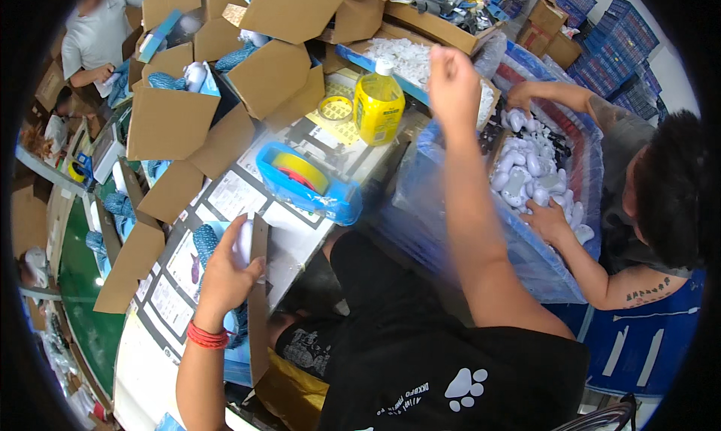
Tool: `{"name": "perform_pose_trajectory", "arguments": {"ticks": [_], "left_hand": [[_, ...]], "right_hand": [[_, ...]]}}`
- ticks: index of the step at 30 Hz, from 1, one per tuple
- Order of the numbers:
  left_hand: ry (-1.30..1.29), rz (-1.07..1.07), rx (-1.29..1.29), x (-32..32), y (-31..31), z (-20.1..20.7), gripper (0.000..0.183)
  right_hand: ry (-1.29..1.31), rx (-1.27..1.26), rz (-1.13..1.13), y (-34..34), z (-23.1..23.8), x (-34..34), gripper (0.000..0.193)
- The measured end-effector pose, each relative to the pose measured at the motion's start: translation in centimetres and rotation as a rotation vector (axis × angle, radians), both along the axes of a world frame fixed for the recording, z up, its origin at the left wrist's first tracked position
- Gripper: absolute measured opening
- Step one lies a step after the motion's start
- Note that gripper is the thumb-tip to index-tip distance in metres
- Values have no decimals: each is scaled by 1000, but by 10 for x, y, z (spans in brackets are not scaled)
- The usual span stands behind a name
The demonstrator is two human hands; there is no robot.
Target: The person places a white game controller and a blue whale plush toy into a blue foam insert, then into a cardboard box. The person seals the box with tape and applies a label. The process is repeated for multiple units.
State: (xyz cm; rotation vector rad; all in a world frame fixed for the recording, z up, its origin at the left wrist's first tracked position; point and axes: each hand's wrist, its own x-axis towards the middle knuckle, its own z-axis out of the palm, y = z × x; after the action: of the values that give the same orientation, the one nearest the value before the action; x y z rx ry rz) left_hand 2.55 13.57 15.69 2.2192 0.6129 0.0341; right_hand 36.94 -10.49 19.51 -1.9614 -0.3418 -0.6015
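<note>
My left hand [227, 272], with a red cord bracelet at the wrist, is closed round a smooth white rounded item [243, 243] at a narrow open box [258, 311]. The thumb reaches to the box's brown edge. Blue patterned wrapped pieces [204, 243] show beside my fingers; my hand and forearm hide much of the inside. My right hand [453, 78] is raised beside a tray of small white parts [405, 59]. Its fingers are curled together and slightly blurred; whatever they hold, if anything, cannot be made out.
Open cardboard boxes [169, 127] crowd the table's left and back. A blue tape dispenser [342, 202], a yellow bottle [378, 108] and a tape roll [335, 108] stand ahead. At right, a co-worker's hands [548, 222] reach into a plastic-lined bin [420, 183] of white parts. Another person [94, 36] is far left.
</note>
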Motion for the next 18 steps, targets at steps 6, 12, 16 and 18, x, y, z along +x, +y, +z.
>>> {"name": "perform_pose_trajectory", "arguments": {"ticks": [6, 12, 16, 18], "left_hand": [[-14, -4, -48, 11, -5, -7, 70], [-42, -61, 141, -3, 0, -6, 75], [-15, -104, 184, -7, 5, -10, 78], [-14, -112, 167, -3, 6, -8, 72]], "right_hand": [[430, -601, 90, -41, -64, 166, 34], [364, -951, -40, 5, -66, 158, 41], [284, -990, 21, 2, -62, 161, 35], [215, -828, 28, -20, -53, 157, 25]]}}
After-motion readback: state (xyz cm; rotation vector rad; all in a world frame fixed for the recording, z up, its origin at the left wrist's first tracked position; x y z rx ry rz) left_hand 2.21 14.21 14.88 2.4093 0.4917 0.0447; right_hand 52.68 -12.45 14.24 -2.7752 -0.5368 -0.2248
